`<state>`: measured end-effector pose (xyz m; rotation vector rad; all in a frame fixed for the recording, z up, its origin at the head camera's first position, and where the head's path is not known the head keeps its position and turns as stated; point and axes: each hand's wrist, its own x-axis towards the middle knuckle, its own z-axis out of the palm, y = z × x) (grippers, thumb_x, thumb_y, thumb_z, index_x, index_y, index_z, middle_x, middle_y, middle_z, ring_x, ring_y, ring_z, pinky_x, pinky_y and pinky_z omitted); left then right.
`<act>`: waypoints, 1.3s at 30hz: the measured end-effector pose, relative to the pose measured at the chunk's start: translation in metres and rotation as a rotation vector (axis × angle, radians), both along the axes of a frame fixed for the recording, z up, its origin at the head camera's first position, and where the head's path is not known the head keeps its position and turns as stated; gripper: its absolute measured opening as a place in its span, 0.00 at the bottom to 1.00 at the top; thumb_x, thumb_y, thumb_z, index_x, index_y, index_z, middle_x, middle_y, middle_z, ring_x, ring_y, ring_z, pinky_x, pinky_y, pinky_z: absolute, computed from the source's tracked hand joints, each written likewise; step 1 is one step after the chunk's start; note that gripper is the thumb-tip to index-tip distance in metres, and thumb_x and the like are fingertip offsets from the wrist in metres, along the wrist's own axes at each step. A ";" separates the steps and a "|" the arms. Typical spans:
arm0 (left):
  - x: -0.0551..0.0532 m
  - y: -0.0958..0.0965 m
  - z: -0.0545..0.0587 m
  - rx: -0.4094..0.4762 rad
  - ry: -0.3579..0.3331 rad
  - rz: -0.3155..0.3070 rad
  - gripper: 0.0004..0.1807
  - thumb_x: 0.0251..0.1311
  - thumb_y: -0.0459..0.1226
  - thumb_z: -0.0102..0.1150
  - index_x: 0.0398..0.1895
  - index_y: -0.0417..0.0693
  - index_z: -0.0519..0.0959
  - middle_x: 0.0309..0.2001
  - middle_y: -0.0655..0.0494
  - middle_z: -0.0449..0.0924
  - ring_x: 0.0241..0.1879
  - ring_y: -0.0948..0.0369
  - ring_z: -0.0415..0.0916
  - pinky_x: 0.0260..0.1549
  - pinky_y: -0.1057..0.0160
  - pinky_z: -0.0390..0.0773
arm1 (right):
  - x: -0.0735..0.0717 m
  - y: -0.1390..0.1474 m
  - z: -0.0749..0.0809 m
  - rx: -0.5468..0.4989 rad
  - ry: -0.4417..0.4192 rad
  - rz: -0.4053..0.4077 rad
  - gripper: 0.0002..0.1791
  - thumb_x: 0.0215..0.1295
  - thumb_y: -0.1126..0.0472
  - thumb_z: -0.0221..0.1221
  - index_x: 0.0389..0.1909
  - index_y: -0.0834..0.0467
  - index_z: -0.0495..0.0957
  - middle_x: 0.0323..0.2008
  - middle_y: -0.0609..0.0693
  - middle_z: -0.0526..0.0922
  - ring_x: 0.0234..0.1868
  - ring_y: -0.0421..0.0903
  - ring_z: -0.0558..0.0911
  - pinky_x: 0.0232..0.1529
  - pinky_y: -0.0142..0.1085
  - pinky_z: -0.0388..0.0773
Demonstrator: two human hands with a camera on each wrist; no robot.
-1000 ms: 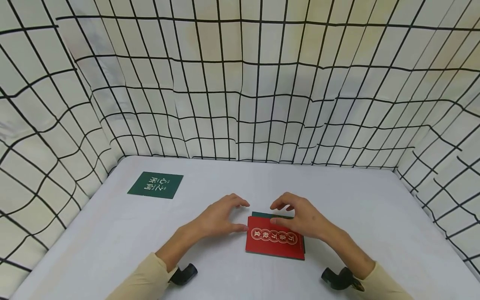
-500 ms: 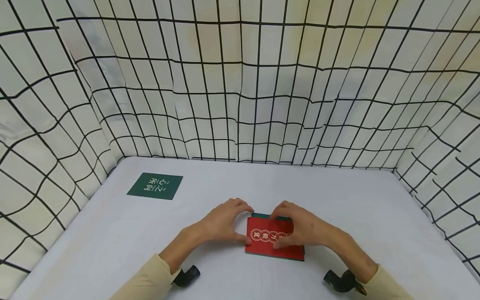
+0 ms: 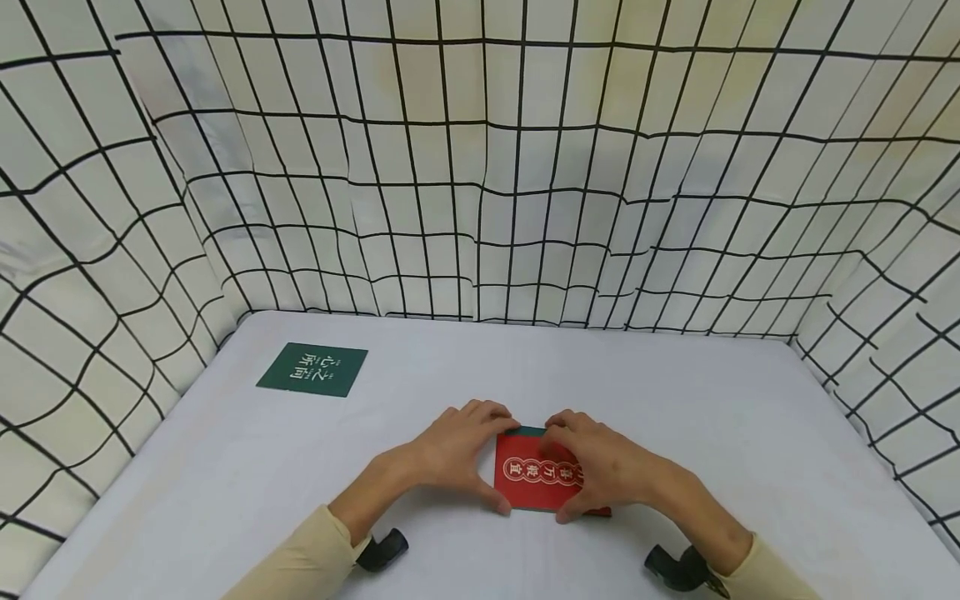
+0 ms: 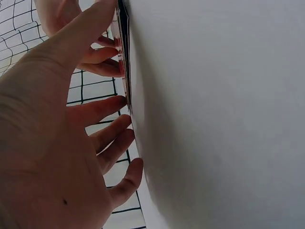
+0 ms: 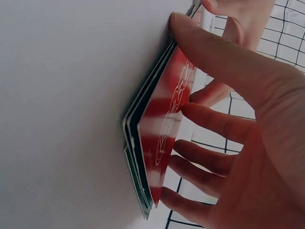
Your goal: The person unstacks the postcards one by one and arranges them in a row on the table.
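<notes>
A small stack of cards lies on the white-covered table, a red card (image 3: 527,492) with pale ringed characters on top. Along its far edge a strip of a dark green card (image 3: 531,431) sticks out. My left hand (image 3: 457,454) spans the stack's left end, thumb at the near edge, fingertips at the far corner. Nearer the right end, my right hand (image 3: 618,462) grips it the same way and covers part of the print. In the right wrist view the edges of several layers (image 5: 138,143) show, slightly fanned at one corner, with the right thumb (image 5: 183,26) on the edge.
A separate green card (image 3: 313,369) with white characters lies flat at the table's back left. Black netting (image 3: 480,183) over white sheeting stands along the back and both sides. A black wrist device (image 3: 382,550) sits by the left sleeve.
Both hands have come down around the stack, thumbs moving to its near edge and fingers to its far edge. The cards now look more evenly lined up. The separate green card stays put.
</notes>
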<state>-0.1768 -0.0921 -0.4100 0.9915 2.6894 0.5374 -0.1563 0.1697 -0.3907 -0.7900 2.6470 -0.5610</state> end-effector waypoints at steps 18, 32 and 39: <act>0.001 0.009 0.014 -0.079 -0.006 0.015 0.50 0.44 0.58 0.82 0.73 0.56 0.73 0.64 0.58 0.75 0.63 0.60 0.70 0.59 0.52 0.78 | 0.001 0.001 0.001 0.015 0.101 0.039 0.36 0.47 0.46 0.81 0.57 0.48 0.78 0.56 0.43 0.77 0.57 0.43 0.77 0.51 0.40 0.87; -0.004 -0.001 0.017 0.035 -0.112 0.016 0.51 0.45 0.49 0.82 0.74 0.51 0.69 0.70 0.55 0.74 0.70 0.56 0.69 0.67 0.45 0.78 | 0.000 -0.003 0.003 -0.015 0.132 0.033 0.35 0.50 0.47 0.78 0.60 0.47 0.78 0.61 0.44 0.77 0.62 0.44 0.76 0.57 0.45 0.86; -0.004 0.000 0.018 0.057 -0.101 0.026 0.52 0.49 0.45 0.81 0.77 0.44 0.65 0.73 0.52 0.68 0.71 0.54 0.68 0.65 0.50 0.81 | -0.002 -0.006 0.002 -0.041 0.191 0.021 0.37 0.49 0.47 0.79 0.62 0.48 0.78 0.64 0.47 0.77 0.64 0.47 0.76 0.55 0.46 0.87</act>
